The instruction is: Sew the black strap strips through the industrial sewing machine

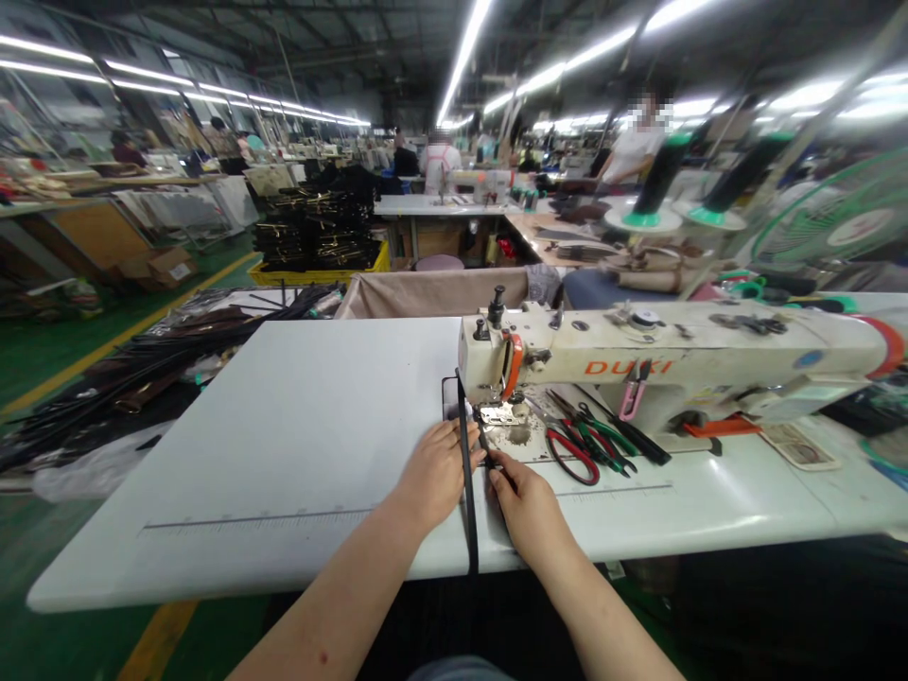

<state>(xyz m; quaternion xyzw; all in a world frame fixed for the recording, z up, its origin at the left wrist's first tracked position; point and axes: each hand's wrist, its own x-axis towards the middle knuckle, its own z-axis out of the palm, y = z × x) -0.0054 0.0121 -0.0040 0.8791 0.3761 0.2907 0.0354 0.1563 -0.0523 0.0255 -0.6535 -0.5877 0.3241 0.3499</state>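
A sewing machine (667, 369) with orange lettering stands on the white table. A narrow black strap (469, 520) runs from beside its needle area down over the table's front edge. My left hand (436, 473) rests left of the presser foot, its fingers bent together at the strap, which crosses over them. My right hand (525, 501) pinches a dark section of strap just in front of the foot, thumb and forefinger together. The fingertips of both hands nearly meet, and the strap's end between them is partly hidden.
Red-handled scissors (573, 459) and green-handled pliers (610, 437) lie on the machine bed, right of my hands. Pink snips (634, 392) hang on the machine. Dark straps (163, 364) are heaped at left. Behind stand a fabric-lined bin (426, 293) and a yellow crate (305, 275).
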